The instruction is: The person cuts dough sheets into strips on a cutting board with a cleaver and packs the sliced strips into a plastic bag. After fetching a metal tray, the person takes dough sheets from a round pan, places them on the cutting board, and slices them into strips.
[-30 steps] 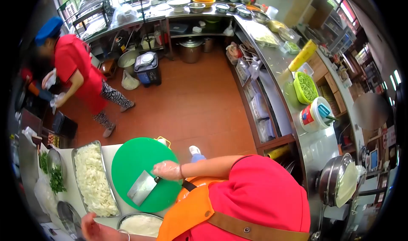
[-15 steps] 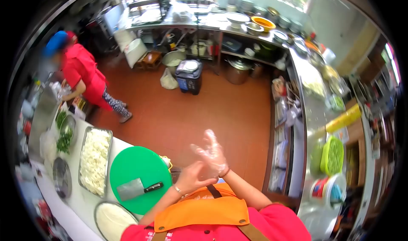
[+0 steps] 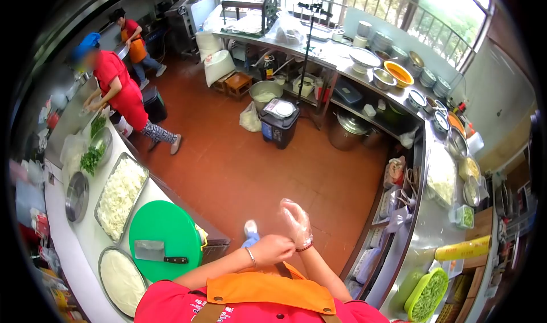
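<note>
A clear plastic glove (image 3: pixel 303 230) covers my right hand (image 3: pixel 296 220), which is raised in front of my apron with its fingers extended. My left hand (image 3: pixel 274 249) is bare and pinches the glove's cuff at the right wrist, just by a red bracelet (image 3: pixel 306 245). To the left, a round green cutting board (image 3: pixel 165 220) carries a cleaver (image 3: pixel 150 250) with a black handle. Pale dough (image 3: pixel 121 279) fills a round pan in front of the board. Beyond it stands a metal tray (image 3: pixel 145 182) of chopped white pieces.
Two people in red work at the far left, one nearer (image 3: pixel 117 86) and one behind (image 3: pixel 134 41). A lidded bin (image 3: pixel 279 130) stands on the tiled floor. The right-hand steel counter (image 3: pixel 419 232) holds a green basin (image 3: pixel 411 305), a yellow roll (image 3: pixel 462 249) and several bowls.
My view has swung, so the counters sit differently. The left hand has closed at the right wrist, and the gloved fingers have drawn together somewhat. A second person has come into view.
</note>
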Action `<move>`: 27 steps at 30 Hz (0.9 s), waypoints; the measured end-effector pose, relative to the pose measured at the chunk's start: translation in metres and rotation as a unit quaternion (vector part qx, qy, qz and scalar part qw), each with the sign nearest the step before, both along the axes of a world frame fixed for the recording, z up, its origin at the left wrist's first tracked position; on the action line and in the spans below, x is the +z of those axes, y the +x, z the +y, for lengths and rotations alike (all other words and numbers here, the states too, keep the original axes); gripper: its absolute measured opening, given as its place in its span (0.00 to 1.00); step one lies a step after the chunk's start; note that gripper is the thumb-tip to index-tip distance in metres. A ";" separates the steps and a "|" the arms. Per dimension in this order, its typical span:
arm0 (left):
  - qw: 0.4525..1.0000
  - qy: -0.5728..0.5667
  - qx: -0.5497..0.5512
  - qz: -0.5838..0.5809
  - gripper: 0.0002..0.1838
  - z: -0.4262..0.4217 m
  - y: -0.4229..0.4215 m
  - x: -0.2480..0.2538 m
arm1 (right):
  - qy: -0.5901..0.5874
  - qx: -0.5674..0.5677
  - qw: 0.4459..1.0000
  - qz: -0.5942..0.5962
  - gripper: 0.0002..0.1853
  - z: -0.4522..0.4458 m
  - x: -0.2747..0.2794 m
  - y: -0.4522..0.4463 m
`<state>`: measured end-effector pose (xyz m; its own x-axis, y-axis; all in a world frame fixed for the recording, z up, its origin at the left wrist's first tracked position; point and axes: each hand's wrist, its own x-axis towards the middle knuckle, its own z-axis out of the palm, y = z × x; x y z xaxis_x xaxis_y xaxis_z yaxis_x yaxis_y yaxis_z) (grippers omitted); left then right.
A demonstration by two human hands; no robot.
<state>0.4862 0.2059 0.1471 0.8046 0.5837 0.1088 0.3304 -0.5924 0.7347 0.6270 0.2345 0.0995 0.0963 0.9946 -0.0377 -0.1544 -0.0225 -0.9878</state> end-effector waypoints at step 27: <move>0.941 0.018 0.240 0.237 0.22 0.483 -0.163 -0.064 | -0.334 0.372 0.583 -0.641 0.15 0.320 -0.262 0.165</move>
<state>0.3227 0.6885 0.0836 0.4127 0.8948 -0.1702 0.8520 -0.3132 0.4194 0.7924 0.5546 -0.1629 0.0225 0.5846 -0.8110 0.9982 -0.0580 -0.0141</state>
